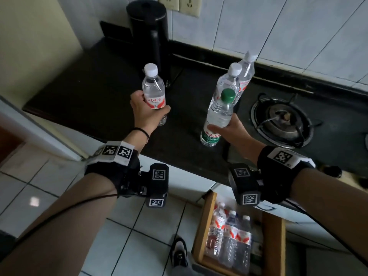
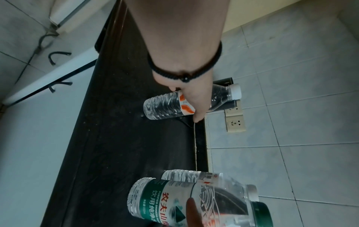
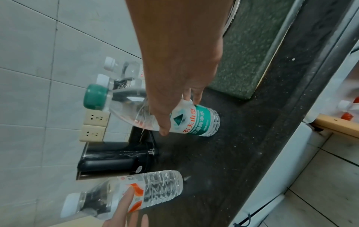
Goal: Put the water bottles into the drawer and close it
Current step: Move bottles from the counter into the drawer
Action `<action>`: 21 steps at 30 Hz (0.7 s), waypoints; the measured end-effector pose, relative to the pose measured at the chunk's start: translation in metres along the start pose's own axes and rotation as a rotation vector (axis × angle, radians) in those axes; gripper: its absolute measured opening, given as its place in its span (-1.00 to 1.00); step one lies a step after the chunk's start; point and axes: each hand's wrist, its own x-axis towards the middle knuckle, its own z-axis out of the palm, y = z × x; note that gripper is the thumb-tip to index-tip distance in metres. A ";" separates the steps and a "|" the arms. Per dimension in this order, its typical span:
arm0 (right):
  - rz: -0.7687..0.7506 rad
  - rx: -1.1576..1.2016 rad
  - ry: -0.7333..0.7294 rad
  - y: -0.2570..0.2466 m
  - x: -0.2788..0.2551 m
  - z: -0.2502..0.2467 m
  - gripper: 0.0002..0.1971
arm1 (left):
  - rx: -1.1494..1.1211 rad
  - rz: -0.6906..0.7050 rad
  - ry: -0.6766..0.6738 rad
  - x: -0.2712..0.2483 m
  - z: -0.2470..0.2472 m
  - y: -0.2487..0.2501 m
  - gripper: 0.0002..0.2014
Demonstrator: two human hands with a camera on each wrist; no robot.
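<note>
Left hand point(image 1: 146, 112) gripping red-label bottle point(image 1: 153, 90); right hand point(image 1: 232, 130) gripping green-cap bottle point(image 1: 218, 116). Drawer point(image 1: 205, 226) at 5 o'clock nearly full: jam risk, blocking closure.

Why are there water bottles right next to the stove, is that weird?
A little. Two white-capped bottles stand on the dark counter close beside the gas burner. No flame shows. Nothing is spilled or tipped. The left hand and right hand each hold a bottle; the drawer is open.

The right hand point(image 3: 174, 92) grips a green-capped bottle point(image 3: 194, 121) above the dark counter point(image 3: 223, 169).
</note>
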 end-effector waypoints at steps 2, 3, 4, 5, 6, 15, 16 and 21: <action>-0.013 0.034 -0.018 -0.001 0.002 0.001 -0.24 | -0.065 -0.021 -0.030 0.007 0.005 -0.006 -0.18; -0.024 0.044 -0.037 -0.001 0.002 0.001 -0.22 | -0.075 -0.025 -0.028 0.010 0.008 -0.009 -0.16; -0.044 0.050 -0.052 0.000 0.004 0.002 -0.20 | -0.079 -0.027 -0.025 0.013 0.009 -0.011 -0.16; -0.048 0.042 -0.055 0.001 0.004 0.003 -0.19 | -0.074 -0.031 -0.024 0.015 0.011 -0.012 -0.16; -0.055 0.040 -0.048 0.002 0.005 0.004 -0.20 | -0.062 -0.033 -0.025 0.017 0.013 -0.013 -0.16; -0.103 -0.031 -0.047 0.013 -0.029 0.004 -0.35 | 0.076 -0.062 -0.065 0.004 0.017 -0.008 -0.28; -0.113 -0.044 -0.070 0.014 -0.036 0.002 -0.38 | 0.072 -0.047 -0.096 -0.007 0.018 -0.008 -0.28; -0.100 0.001 -0.165 0.029 -0.067 -0.019 -0.45 | 0.003 -0.015 -0.377 -0.070 0.020 0.002 -0.44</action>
